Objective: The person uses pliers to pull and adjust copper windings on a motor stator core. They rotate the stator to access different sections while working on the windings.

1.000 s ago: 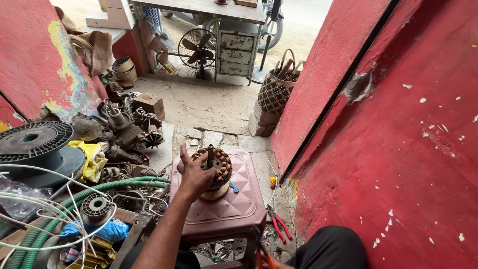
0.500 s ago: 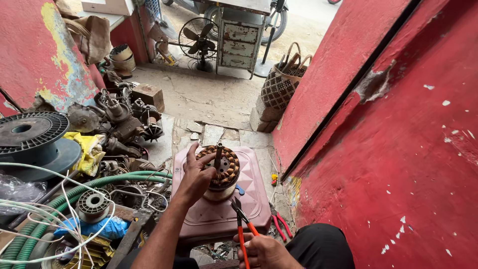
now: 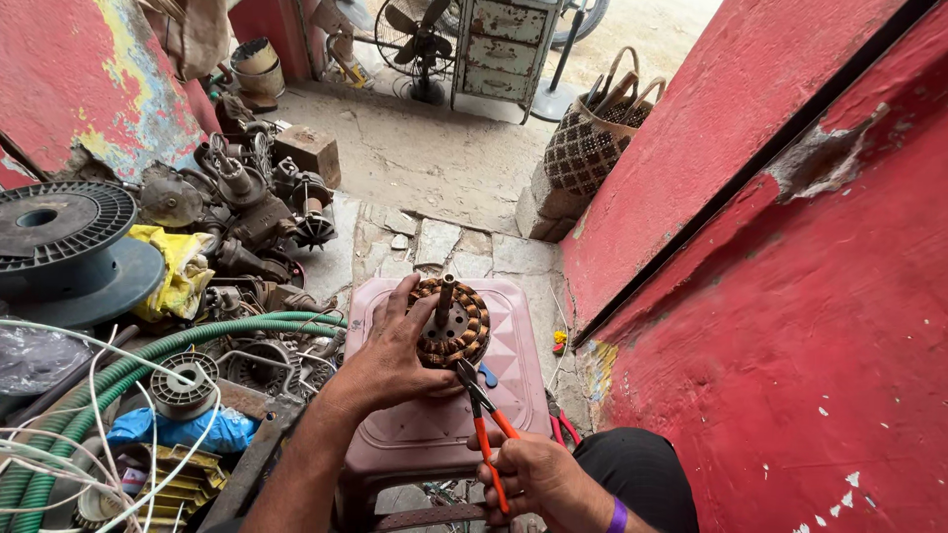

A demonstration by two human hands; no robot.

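head camera looks steeply down, close, perhaps tilted.

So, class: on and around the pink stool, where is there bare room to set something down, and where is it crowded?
Free: the pink stool top's near part, below the left hand gripping the wound motor core, and the stone floor beyond the stool. Crowded: the motor parts pile, green hose and wires on the left. The right hand holds orange-handled pliers.

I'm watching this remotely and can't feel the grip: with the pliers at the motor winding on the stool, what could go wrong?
1. The pliers point toward the left hand steadying the motor winding; a slip could nick the fingers.
2. The jaws could scrape or cut the copper coils.
3. The winding sits on a small pink stool, held by one hand only; a hard pull might tip it off.
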